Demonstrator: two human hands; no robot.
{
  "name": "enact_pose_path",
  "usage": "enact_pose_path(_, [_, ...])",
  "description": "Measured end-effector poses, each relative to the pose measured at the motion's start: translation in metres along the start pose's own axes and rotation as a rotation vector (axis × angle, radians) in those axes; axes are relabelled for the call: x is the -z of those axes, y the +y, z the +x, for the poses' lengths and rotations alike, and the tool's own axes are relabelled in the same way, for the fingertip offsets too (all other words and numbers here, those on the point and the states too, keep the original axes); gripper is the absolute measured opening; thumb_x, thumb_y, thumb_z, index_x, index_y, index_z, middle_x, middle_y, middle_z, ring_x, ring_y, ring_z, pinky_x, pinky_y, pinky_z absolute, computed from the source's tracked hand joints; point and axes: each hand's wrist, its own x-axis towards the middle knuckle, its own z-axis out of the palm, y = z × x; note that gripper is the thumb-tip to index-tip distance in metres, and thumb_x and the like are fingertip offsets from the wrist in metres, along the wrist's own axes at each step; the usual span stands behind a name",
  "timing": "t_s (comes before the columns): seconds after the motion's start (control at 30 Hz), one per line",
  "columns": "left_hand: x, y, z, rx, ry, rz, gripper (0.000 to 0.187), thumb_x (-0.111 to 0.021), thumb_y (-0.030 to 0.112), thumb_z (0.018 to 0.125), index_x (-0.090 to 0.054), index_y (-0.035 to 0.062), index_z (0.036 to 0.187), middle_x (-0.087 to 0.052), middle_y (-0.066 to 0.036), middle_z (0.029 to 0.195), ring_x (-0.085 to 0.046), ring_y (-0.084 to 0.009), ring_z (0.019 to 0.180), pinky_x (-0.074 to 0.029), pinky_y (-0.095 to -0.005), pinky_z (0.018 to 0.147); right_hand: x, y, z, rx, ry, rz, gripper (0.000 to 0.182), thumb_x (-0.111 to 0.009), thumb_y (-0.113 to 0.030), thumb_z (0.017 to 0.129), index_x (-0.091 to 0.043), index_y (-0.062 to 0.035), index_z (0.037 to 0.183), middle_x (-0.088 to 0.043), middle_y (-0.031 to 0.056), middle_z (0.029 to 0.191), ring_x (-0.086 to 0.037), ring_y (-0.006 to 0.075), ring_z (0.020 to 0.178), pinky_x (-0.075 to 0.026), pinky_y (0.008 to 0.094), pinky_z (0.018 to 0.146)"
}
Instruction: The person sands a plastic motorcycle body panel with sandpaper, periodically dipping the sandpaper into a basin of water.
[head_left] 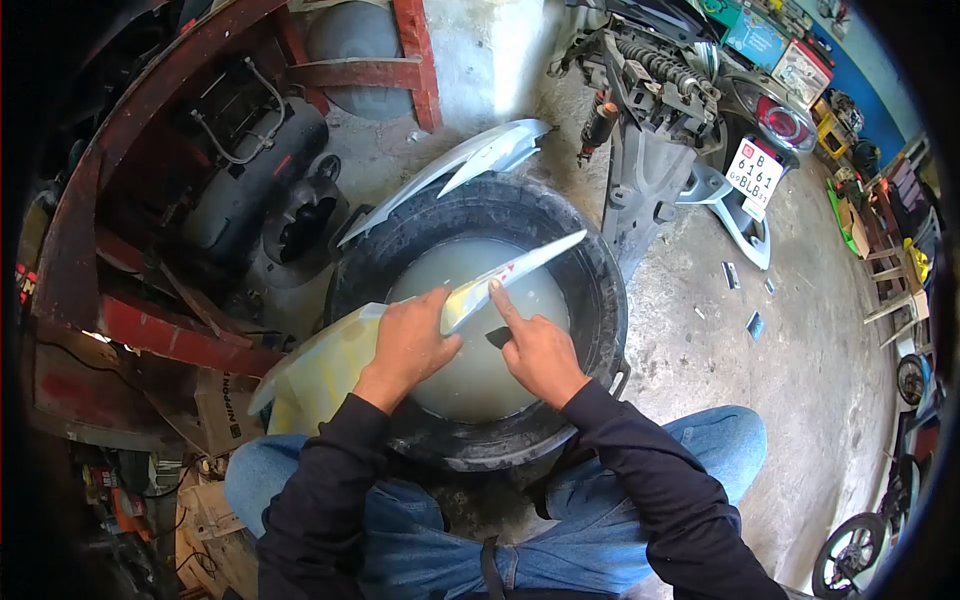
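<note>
A long, pointed motorcycle body panel (330, 362), patchy white and yellow with small red marks near its tip, lies slantwise over a black tub (600, 290) of cloudy water (470, 375). My left hand (411, 340) is closed on the panel's edge around its middle. With its index finger stretched out, my right hand (540, 350) touches the panel's narrow end. Its other fingers are curled around a small dark piece of sandpaper (498, 337), which sticks out toward the left. A second silvery white panel (480, 155) rests across the tub's far rim.
An air compressor (255, 160) stands at the left behind a red frame (190, 335). Motorcycle parts (660, 90) and a tail section with a licence plate (752, 178) are at the upper right. Small scraps (755, 325) lie on the concrete floor (800, 370).
</note>
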Motion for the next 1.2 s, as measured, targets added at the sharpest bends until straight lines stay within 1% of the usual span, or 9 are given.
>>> enact_pose_path(0.07, [0.011,0.007,0.001,0.003,0.078,-0.083,0.055,-0.075,0.022,0.073,-0.062,0.0044,0.124,-0.073,-0.022,0.102,-0.070,-0.0415,0.090,-0.055,-0.0509,0.081,0.008,-0.009,0.000,0.037,0.086,-0.004,0.084,-0.060,-0.005,0.081,-0.039,-0.0218,0.161,-0.060,0.0166,0.068,-0.063,0.0361,0.067,-0.051,0.0499,0.067])
enact_pose_path(0.17, [0.017,0.016,0.010,0.022,0.117,-0.124,0.055,-0.075,0.022,0.072,-0.064,0.0034,0.122,-0.073,-0.022,0.097,-0.070,-0.0429,0.086,-0.055,-0.0507,0.079,0.034,-0.003,0.013,0.040,0.193,-0.106,0.088,-0.062,-0.007,0.079,-0.036,-0.0192,0.162,-0.061,0.0138,0.065,-0.063,0.0334,0.066,-0.052,0.0496,0.064])
enact_pose_path(0.2, [0.018,0.019,0.010,0.021,0.116,-0.128,0.055,-0.075,0.022,0.072,-0.064,0.0034,0.122,-0.073,-0.022,0.097,-0.070,-0.0429,0.086,-0.055,-0.0507,0.079,0.039,-0.003,0.014,-0.033,0.189,-0.117,0.089,-0.063,-0.006,0.078,-0.036,-0.0190,0.162,-0.060,0.0134,0.065,-0.063,0.0331,0.064,-0.052,0.0487,0.062])
enact_pose_path(0.3, [0.016,0.025,0.013,0.007,0.155,-0.167,0.054,-0.075,0.022,0.072,-0.065,0.0031,0.122,-0.073,-0.022,0.095,-0.070,-0.0431,0.084,-0.055,-0.0506,0.078,0.042,0.003,0.017,-0.072,0.223,-0.154,0.090,-0.063,-0.006,0.078,-0.035,-0.0185,0.162,-0.060,0.0131,0.065,-0.062,0.0331,0.062,-0.052,0.0477,0.062])
enact_pose_path(0.7, [0.017,0.022,0.016,0.064,0.144,-0.178,0.055,-0.072,0.019,0.069,-0.068,0.0045,0.122,-0.074,-0.024,0.097,-0.071,-0.0426,0.088,-0.056,-0.0485,0.079,0.033,-0.009,0.016,0.086,0.119,-0.022,0.090,-0.062,-0.005,0.077,-0.035,-0.0174,0.162,-0.061,0.0127,0.066,-0.062,0.0341,0.066,-0.052,0.0494,0.065])
enact_pose_path(0.8, [0.017,0.020,0.016,0.040,0.149,-0.186,0.055,-0.074,0.021,0.071,-0.066,0.0038,0.122,-0.074,-0.022,0.094,-0.070,-0.0434,0.083,-0.055,-0.0518,0.077,0.037,-0.012,0.017,0.109,0.090,-0.015,0.089,-0.062,-0.005,0.077,-0.038,-0.0181,0.161,-0.062,0.0122,0.066,-0.062,0.0340,0.066,-0.052,0.0494,0.065])
enact_pose_path(0.93, [0.023,0.023,0.014,0.076,0.143,-0.188,0.054,-0.073,0.020,0.070,-0.067,0.0048,0.122,-0.073,-0.023,0.095,-0.070,-0.0430,0.085,-0.056,-0.0500,0.078,0.047,-0.007,0.022,0.109,0.155,-0.087,0.087,-0.062,-0.005,0.077,-0.040,-0.0182,0.160,-0.060,0.0127,0.065,-0.062,0.0338,0.064,-0.051,0.0491,0.063])
enact_pose_path(1.1, [0.027,0.024,0.012,0.096,0.132,-0.196,0.055,-0.071,0.019,0.069,-0.068,0.0051,0.122,-0.073,-0.023,0.096,-0.071,-0.0419,0.088,-0.056,-0.0479,0.079,0.055,-0.001,0.028,-0.063,0.224,-0.166,0.086,-0.063,-0.006,0.077,-0.042,-0.0178,0.159,-0.057,0.0139,0.062,-0.060,0.0330,0.060,-0.050,0.0475,0.060])
enact_pose_path(1.2, [0.028,0.024,0.012,0.105,0.128,-0.199,0.055,-0.071,0.019,0.069,-0.068,0.0050,0.122,-0.073,-0.023,0.096,-0.071,-0.0417,0.088,-0.055,-0.0479,0.080,0.047,-0.001,0.027,-0.005,0.230,-0.122,0.089,-0.062,-0.004,0.076,-0.038,-0.0165,0.161,-0.057,0.0144,0.063,-0.061,0.0330,0.060,-0.051,0.0476,0.061])
